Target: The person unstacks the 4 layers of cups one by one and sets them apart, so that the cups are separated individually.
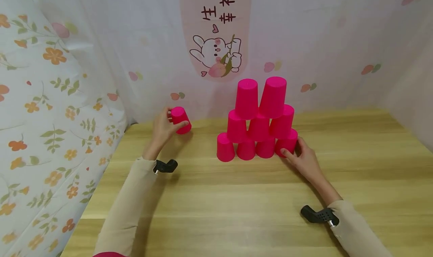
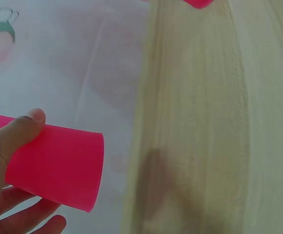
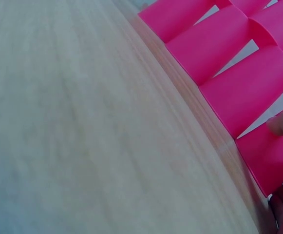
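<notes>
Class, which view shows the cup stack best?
The head view: all three tiers of the stack fit in frame. The right wrist view crops it; the left wrist view shows at most a pink sliver at its top edge.

Beige sleeves (image 1: pixel 123 206) here, black angled wrist mounts (image 1: pixel 165 166), silvery metal pins (image 1: pixel 331 223) beneath, and there, a peek of crimson cloth (image 1: pixel 109 254)!

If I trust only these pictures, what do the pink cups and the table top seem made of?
Pink cups: probably plastic, smooth and matte, with even colour and crisp edges. Table top: wood or wood-look laminate, faintly glossy, with long grain streaks; I cannot tell which.
</notes>
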Motion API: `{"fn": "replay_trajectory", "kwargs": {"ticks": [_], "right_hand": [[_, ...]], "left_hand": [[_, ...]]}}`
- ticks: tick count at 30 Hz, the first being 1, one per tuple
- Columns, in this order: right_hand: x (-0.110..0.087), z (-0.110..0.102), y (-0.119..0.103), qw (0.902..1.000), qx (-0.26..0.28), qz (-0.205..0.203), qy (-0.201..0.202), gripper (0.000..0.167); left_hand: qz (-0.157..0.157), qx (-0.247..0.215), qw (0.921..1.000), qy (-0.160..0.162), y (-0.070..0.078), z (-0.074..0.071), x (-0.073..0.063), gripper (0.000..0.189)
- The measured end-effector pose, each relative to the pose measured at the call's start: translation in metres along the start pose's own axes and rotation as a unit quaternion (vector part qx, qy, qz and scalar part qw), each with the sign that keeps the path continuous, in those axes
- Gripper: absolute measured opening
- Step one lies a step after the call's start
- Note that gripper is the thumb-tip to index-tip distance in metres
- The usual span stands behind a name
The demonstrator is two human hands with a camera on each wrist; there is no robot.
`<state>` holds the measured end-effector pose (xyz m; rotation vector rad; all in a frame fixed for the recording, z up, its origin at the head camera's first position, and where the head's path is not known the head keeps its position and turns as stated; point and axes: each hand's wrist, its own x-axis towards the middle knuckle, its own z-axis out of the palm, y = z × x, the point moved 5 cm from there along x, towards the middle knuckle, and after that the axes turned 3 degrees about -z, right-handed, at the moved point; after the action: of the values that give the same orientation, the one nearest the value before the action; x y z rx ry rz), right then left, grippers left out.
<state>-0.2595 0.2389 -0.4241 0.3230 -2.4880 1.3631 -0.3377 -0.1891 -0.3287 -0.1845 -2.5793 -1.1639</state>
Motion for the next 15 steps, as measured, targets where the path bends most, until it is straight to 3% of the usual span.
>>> {"fn": "replay_trajectory", "kwargs": {"ticks": [5,10,15], "right_hand": [[-0.003,-0.001,0.001,1.0000,-0.004,0.001,-0.004,0.056],[0.001,-0.004,-0.005,1.0000,-0.005,-0.003,-0.001,0.056],[-0.003,-0.004,-0.026,1.0000,-0.003,0.003,-0.003,0.052]], "left_hand": [[-0.012,-0.001,0.9997,-0.020,-0.015,0.015,0.000,0.057],[-0.035,-0.050,0.9970,-0.047,-0.025,0.026,0.000,0.059],[-0.058,-0.089,0.9927,-0.058,-0.038,0.035,0.001,0.055]]}}
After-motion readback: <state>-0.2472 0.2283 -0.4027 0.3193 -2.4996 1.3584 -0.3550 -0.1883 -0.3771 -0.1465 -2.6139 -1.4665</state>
